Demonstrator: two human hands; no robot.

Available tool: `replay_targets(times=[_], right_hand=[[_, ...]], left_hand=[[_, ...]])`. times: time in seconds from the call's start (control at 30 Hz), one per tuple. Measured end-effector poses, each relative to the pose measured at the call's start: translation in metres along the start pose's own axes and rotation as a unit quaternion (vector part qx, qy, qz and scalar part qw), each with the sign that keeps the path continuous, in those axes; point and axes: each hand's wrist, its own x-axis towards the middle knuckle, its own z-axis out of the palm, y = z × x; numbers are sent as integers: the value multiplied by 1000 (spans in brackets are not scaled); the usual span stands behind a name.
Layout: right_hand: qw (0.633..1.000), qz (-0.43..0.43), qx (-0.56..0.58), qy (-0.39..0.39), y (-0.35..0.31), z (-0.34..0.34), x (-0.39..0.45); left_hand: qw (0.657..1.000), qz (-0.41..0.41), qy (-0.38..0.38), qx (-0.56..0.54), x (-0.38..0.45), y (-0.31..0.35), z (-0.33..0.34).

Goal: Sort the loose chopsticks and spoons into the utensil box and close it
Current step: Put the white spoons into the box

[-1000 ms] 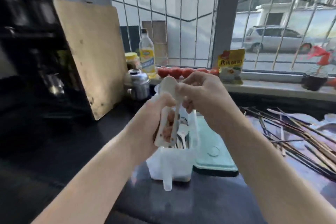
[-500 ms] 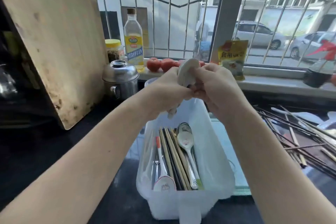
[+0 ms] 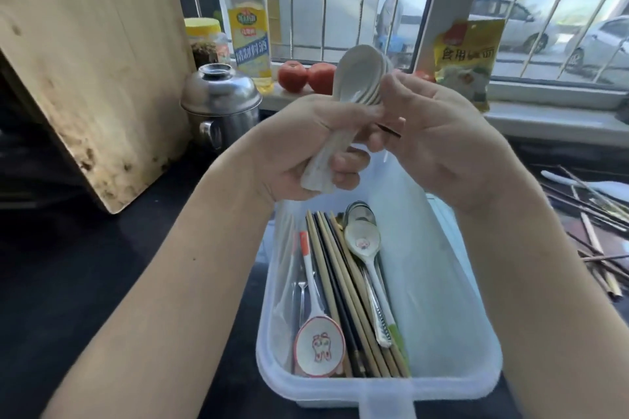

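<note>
My left hand (image 3: 306, 146) grips a stack of white ceramic spoons (image 3: 357, 78) by their handles, bowls pointing up, above the far end of the utensil box (image 3: 452, 333). My right hand (image 3: 442, 139) touches the stack's right side with its fingertips; whether it pinches the spoons I cannot tell. The translucent white box stands open on the dark counter. Inside it lie several chopsticks (image 3: 343, 282), a spoon with a pink print (image 3: 320, 347), another ceramic spoon (image 3: 364, 241) and metal cutlery. Loose chopsticks (image 3: 592, 228) lie in a heap at the right.
A large wooden cutting board (image 3: 92, 54) leans at the left. Behind the box stand a steel pot (image 3: 221, 102), a bottle (image 3: 248, 34), a yellow-lidded jar (image 3: 204, 37), tomatoes (image 3: 306, 76) and a yellow packet (image 3: 466, 58) on the window sill.
The view has dropped and closed in on the box. Both hands stay at the spoon stack, which now stands a little higher above the box's far end.
</note>
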Motion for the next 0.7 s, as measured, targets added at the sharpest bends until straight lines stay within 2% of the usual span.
replay_targets(times=[0.17, 0.23, 0.33, 0.43, 0.53, 0.63, 0.7], right_hand=[[995, -45, 75, -43, 0, 0, -3], [992, -57, 107, -22, -1, 0, -2], [985, -73, 153, 27, -6, 0, -1], [997, -65, 10, 47, -12, 5, -6], [992, -53, -104, 47, -22, 12, -13], [975, -66, -194, 87, -30, 13, -19], [951, -40, -284, 116, -31, 12, -24]], left_hand=[[996, 49, 41, 55, -8, 5, 8], [992, 54, 93, 69, -11, 7, 10], [973, 58, 216, 57, -14, 6, 6], [935, 81, 344, 26, -11, 3, -6], [880, 110, 443, 130, -6, 4, -15], [810, 121, 497, 286, 0, 13, -22], [809, 163, 487, 287, 4, 21, -23]])
